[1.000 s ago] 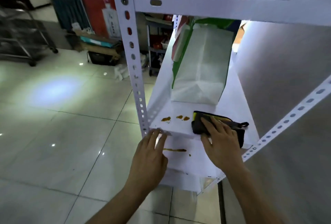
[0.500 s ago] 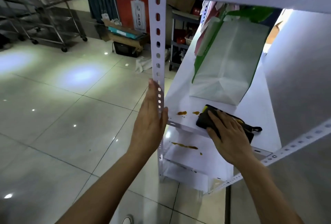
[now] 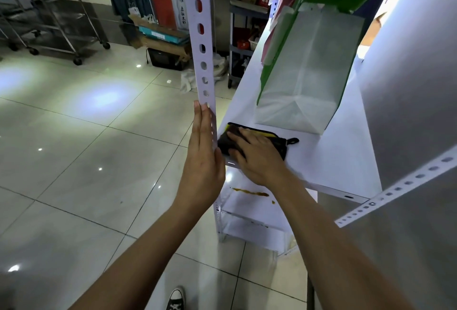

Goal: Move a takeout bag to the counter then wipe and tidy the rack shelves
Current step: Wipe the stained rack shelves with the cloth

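A white rack shelf [image 3: 346, 161] carries a white and green takeout bag [image 3: 304, 72], standing upright toward the back. In front of the bag lies a dark cloth with a yellow edge [image 3: 277, 140]. My right hand [image 3: 257, 156] presses flat on that cloth at the shelf's front left corner. My left hand [image 3: 204, 156] rests with straight fingers against the rack's white perforated upright post [image 3: 201, 44]. A brown smear [image 3: 249, 192] marks the lower shelf [image 3: 247, 207].
The rack's diagonal perforated brace [image 3: 408, 183] crosses at the right, beside a grey wall. Tiled floor spreads to the left, with a metal trolley [image 3: 57, 20] and boxes [image 3: 163, 35] at the back. My shoe [image 3: 176, 299] shows at the bottom.
My left hand rose from the shelf's front edge onto the upright post. My right hand slid the cloth leftward over the brown spots on the shelf, which no longer show.
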### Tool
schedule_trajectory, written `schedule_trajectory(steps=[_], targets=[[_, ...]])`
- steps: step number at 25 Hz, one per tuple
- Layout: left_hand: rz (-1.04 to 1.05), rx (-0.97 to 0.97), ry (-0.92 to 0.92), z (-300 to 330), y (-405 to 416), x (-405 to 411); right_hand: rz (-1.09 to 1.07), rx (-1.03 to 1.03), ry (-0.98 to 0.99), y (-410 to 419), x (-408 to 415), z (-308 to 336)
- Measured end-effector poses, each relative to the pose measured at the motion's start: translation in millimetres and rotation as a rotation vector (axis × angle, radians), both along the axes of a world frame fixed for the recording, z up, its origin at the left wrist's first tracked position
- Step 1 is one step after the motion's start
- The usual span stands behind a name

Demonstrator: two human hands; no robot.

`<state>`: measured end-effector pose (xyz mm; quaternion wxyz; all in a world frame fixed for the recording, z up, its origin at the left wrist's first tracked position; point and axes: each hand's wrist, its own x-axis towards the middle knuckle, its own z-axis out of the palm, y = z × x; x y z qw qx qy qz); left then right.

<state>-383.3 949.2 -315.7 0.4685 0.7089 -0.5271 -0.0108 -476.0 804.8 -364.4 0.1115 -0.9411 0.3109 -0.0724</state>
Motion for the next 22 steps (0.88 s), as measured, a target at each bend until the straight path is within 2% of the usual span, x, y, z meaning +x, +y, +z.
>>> schedule_trajectory(steps=[8, 16, 22], targets=[[-0.033, -0.007, 0.032, 1.5, 1.8, 3.4, 0.079, 0.053, -0.043, 19.5, -79.7, -1.1], [-0.023, 0.02, 0.044, 4.4, 1.4, -2.6, 0.028, -0.022, 0.034, -1.3, -6.0, 2.7], [-0.022, 0.026, 0.024, 0.5, 2.4, 2.6, 0.025, -0.016, -0.025, 25.2, -57.7, -6.1]])
